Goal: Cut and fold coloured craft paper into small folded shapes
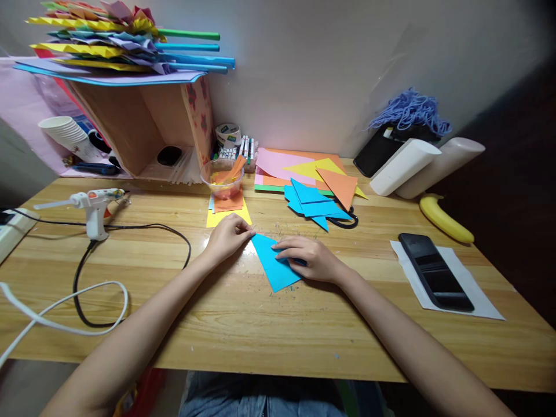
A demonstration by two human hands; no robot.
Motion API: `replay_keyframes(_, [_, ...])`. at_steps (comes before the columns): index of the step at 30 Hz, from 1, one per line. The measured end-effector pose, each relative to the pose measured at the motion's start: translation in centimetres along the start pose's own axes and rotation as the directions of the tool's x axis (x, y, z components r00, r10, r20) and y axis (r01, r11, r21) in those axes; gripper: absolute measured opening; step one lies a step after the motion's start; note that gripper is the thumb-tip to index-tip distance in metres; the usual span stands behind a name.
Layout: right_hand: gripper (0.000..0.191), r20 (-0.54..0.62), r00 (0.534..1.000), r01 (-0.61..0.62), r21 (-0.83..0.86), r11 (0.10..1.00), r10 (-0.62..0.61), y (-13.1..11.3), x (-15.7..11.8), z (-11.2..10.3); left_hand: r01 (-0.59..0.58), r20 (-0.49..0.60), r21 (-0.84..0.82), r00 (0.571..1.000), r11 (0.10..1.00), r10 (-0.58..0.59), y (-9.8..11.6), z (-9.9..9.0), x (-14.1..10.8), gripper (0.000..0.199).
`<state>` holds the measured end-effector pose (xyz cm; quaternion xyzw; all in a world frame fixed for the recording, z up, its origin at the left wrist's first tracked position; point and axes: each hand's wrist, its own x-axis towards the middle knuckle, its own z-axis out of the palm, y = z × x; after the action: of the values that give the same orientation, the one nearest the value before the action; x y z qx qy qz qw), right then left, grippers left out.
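A folded sheet of blue paper (273, 269) lies flat on the wooden table in front of me. My left hand (229, 236) pinches its upper left corner between thumb and fingertips. Over the paper's right side rests my right hand (308, 258), fingers stretched out and spread across it, hiding part of that edge. Beyond the right hand sits a pile of blue paper pieces (315, 202), with dark scissor handles (347, 222) showing from under it. Yellow and orange paper squares (228, 215) lie just past my left hand, beneath a clear plastic cup (221, 179) of paper strips.
A glue gun (93, 211) stands at left among looping cables. Behind are an open box (197, 116) topped with paper flowers, and coloured sheets (278, 165). On the right are a phone (434, 272) on white paper, a banana (447, 220) and white rolls (406, 168).
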<state>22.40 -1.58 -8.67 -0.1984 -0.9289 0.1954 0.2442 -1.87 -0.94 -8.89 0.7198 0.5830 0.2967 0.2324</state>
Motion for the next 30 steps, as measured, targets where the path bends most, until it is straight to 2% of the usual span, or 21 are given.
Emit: replay_keyframes(30, [0.027, 0.019, 1.0, 0.021, -0.009, 1.0, -0.021, -0.03, 0.02, 0.01, 0.019, -0.002, 0.059, 1.0, 0.998, -0.019, 0.16, -0.02, 0.12, 0.012])
